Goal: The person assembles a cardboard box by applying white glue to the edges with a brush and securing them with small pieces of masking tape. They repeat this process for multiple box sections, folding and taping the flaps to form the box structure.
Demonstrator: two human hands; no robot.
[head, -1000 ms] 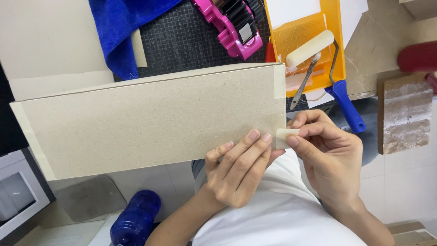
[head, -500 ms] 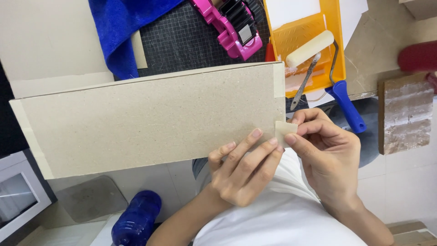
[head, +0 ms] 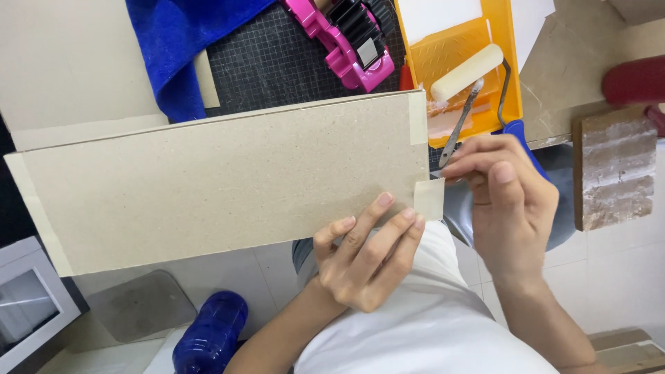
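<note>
A long grey-brown cardboard strip [head: 222, 180] lies across the middle of the view, with pale tape along its right end. My left hand [head: 364, 253] presses flat on its lower right corner, fingers spread on the board. My right hand [head: 509, 201] sits just right of that corner, its fingertips pinched at the upper edge of a small pale tape piece [head: 429, 199] that sticks out past the board's edge.
Behind the board lie a blue cloth [head: 180, 48], a black gridded mat [head: 277, 62], a pink and black tool [head: 350, 38] and an orange paint tray [head: 506, 76] holding a roller [head: 465, 73]. A blue bottle [head: 208, 336] stands below; a worn block [head: 616, 170] is at right.
My right hand has shifted slightly up and right, away from the board's corner, so the tape piece now shows flat beside the edge. My left hand stays pressed on the board.
</note>
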